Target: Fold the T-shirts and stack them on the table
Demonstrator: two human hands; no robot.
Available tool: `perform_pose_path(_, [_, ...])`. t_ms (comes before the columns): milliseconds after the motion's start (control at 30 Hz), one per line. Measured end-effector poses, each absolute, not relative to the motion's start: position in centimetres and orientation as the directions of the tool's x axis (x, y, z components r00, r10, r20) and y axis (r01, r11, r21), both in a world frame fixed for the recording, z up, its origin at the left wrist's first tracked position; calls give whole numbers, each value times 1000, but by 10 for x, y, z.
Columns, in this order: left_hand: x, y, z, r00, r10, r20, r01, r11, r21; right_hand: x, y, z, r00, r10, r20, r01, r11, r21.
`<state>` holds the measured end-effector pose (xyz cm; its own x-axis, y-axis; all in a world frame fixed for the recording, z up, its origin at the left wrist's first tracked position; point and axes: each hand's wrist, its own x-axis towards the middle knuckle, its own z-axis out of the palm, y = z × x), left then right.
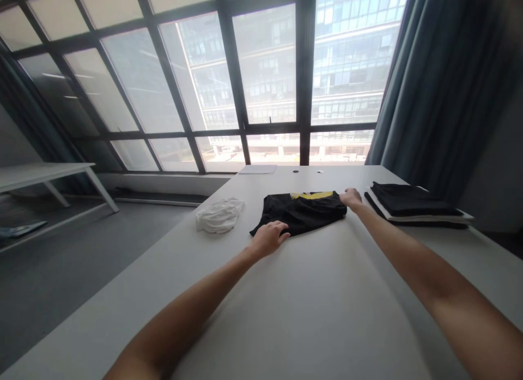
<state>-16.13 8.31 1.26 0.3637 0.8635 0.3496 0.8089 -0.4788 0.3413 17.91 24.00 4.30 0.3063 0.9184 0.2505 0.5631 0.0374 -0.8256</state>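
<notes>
A black garment with a yellow print along its far side lies partly folded and a little wrinkled on the white table. My left hand rests on its near left corner, the fingers stretched out over the cloth and the thumb apart. At the garment's right end, my right hand has its fingers closed on the edge of the cloth. Left of the garment sits a crumpled white cloth, touched by neither hand.
A stack of folded black and white clothes lies on the table's right side. Toward the far edge are a flat white sheet and a small dark round object. Another white table stands left; a dark curtain hangs right.
</notes>
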Motion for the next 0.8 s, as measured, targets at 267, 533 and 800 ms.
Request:
perform_pose_path(267, [-185, 127, 2, 79, 933, 352, 941, -186, 282, 125, 227, 14, -168, 929, 330, 776, 331, -536])
perform_pose_path(533, [-189, 121, -13, 127, 911, 392, 931, -246, 270, 89, 213, -4, -228, 923, 309, 857, 341, -387])
perform_pose_path(800, [-183, 118, -7, 135, 822, 554, 861, -374, 345, 146, 217, 14, 187, 844, 503, 591, 313, -744])
